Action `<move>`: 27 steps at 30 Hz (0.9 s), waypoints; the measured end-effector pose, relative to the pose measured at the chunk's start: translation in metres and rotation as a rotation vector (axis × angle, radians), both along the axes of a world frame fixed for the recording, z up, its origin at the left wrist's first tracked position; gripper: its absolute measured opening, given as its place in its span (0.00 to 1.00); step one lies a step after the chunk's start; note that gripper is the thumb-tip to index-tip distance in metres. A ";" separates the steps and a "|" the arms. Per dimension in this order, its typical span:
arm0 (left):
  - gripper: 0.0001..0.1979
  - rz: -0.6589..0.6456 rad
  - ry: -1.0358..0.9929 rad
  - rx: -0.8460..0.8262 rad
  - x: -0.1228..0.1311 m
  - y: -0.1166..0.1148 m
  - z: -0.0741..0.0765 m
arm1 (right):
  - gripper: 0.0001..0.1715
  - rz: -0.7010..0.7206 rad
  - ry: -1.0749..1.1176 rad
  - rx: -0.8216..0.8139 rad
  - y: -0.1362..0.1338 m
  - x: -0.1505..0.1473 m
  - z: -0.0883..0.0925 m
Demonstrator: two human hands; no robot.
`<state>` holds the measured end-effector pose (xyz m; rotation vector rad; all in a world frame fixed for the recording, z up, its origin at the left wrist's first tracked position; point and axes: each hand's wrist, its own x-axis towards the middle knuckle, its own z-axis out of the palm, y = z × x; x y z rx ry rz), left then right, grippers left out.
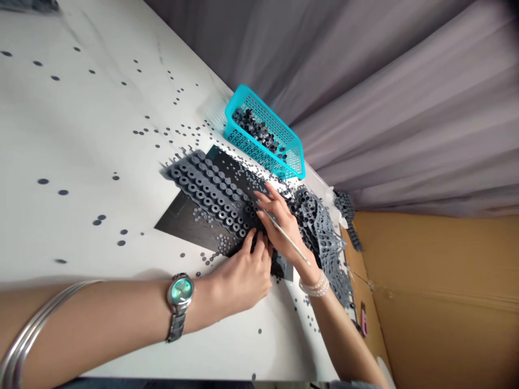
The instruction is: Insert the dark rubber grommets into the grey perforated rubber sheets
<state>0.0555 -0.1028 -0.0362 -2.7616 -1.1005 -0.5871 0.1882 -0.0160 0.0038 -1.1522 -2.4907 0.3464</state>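
From where I stand, the white table (85, 146) carries a dark mat (178, 216). A grey heap (328, 243) lies beyond the right hand (284, 227); a blue basket (247, 145) of dark parts stands beside the mat. The ring-studded sheet (211, 189) lies slantwise across the mat, its near end under the hands. A slim tool (290, 240) crosses the right palm. Loose discs (121, 243) litter mat and table.

Caution: a slip of the tool could nick a ring or the left hand (247, 275), which sits just beside. Weak hold-down could let the sheet slide on the loose discs.

Pose: the left hand is palm down, fingers bent onto the sheet; I cannot tell whether it pinches or only presses. The right hand holds the tool, upper fingers extended; its working tip is hidden.
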 end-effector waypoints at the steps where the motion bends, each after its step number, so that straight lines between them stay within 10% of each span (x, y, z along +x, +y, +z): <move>1: 0.26 -0.001 -0.001 0.000 0.000 0.000 0.000 | 0.11 0.013 0.000 -0.008 -0.002 -0.001 -0.001; 18: 0.23 -0.052 0.012 -0.037 -0.002 0.002 0.003 | 0.10 0.123 -0.120 0.076 0.014 -0.012 -0.008; 27: 0.25 -0.013 -0.004 -0.029 0.001 0.000 0.000 | 0.09 -0.056 0.025 0.146 0.041 -0.014 -0.001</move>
